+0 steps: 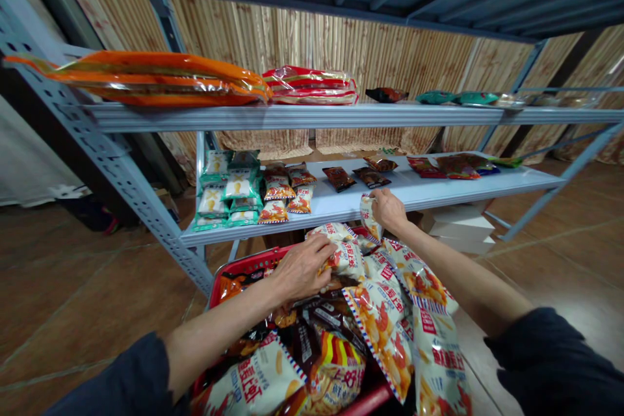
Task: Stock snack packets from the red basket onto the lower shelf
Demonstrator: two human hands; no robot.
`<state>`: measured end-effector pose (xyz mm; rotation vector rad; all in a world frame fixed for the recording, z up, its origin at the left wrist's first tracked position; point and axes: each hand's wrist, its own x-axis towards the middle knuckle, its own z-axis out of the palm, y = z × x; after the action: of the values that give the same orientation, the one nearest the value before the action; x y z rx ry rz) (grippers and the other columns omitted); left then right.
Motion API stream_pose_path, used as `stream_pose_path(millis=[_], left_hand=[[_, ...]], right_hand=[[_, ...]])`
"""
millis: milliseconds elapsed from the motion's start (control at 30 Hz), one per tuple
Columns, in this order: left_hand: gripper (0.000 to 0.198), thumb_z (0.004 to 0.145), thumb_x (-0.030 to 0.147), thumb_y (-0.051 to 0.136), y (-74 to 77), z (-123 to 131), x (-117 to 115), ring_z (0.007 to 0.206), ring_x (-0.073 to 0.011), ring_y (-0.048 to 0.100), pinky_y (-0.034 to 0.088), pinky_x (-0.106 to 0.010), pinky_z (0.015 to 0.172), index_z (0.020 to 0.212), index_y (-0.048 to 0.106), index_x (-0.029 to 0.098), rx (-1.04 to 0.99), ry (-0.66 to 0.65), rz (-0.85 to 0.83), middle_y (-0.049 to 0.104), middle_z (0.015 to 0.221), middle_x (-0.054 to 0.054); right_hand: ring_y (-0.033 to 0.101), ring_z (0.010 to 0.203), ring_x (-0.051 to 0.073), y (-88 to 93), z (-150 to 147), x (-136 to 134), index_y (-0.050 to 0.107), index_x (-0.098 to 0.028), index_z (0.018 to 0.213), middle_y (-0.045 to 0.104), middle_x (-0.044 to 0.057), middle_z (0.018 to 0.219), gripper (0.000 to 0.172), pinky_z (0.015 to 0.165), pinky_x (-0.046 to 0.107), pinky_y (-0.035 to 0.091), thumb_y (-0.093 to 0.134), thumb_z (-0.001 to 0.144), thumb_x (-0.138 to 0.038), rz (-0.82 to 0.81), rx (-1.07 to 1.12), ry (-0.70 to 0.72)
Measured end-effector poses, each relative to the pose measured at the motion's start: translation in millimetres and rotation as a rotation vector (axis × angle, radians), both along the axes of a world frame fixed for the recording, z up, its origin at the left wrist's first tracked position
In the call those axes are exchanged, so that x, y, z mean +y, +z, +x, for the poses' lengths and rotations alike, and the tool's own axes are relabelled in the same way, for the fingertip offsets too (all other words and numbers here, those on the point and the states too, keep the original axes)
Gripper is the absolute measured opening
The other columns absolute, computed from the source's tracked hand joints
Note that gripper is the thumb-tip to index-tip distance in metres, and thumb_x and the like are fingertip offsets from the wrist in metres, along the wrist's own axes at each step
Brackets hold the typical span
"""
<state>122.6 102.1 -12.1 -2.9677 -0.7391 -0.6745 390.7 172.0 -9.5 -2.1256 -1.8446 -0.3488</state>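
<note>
Your right hand (387,211) pinched a snack bag (369,218) by the lower shelf (336,203), where rows of bags (277,192) already sat. Your left hand (302,266) lay spread on heaped bags (385,312), and the red basket (244,260) was still full.

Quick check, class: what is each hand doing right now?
Left hand: open, palm down on a white-and-red foil snack bag in the red plastic basket.
Right hand: closed, holding an upright white foil snack bag.

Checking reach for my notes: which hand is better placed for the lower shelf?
Right, probably: the right hand holds a snack bag up by the lower shelf's front edge, while the left hand rests lower, on bags in the red basket.
</note>
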Motion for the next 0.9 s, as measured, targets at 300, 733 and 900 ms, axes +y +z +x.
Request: stream_pose_path(millis=[300, 733, 900], left_hand=[[0.038, 0.078, 0.017, 0.048, 0.7, -6.4, 5.7, 0.118, -0.0226, 0.043, 0.039, -0.039, 0.101, 0.115, 0.049, 0.013, -0.124, 0.009, 0.045, 0.053, 0.119, -0.012], [0.041, 0.078, 0.017, 0.049, 12.2, -18.8, 8.4, 0.117, -0.0222, 0.046, 0.038, -0.044, 0.100, 0.119, 0.050, 0.017, -0.250, 0.087, -0.002, 0.055, 0.119, -0.011], [0.040, 0.079, 0.018, 0.049, 7.1, -21.5, 11.9, 0.118, -0.0210, 0.046, 0.037, -0.042, 0.102, 0.119, 0.049, 0.017, -0.366, 0.192, -0.060, 0.055, 0.121, -0.009]], right_hand=[[0.059, 0.089, 0.022, -15.7, 6.2, 6.5, 0.052, -0.023, 0.114, 0.060, 0.010, 0.101, 0.034, 0.071, 0.030, 0.041, 0.042, 0.084, -0.034, -0.166, 0.078, 0.010], [0.056, 0.099, 0.025, -14.5, 3.7, 6.2, 0.050, -0.023, 0.124, 0.057, 0.012, 0.110, 0.056, 0.080, 0.033, 0.041, 0.044, 0.079, -0.055, -0.143, 0.101, 0.038], [0.050, 0.107, 0.025, -4.6, 1.6, 2.6, 0.057, -0.019, 0.116, 0.057, 0.012, 0.111, 0.050, 0.088, 0.035, 0.038, 0.046, 0.080, -0.052, 0.025, 0.126, 0.066]])
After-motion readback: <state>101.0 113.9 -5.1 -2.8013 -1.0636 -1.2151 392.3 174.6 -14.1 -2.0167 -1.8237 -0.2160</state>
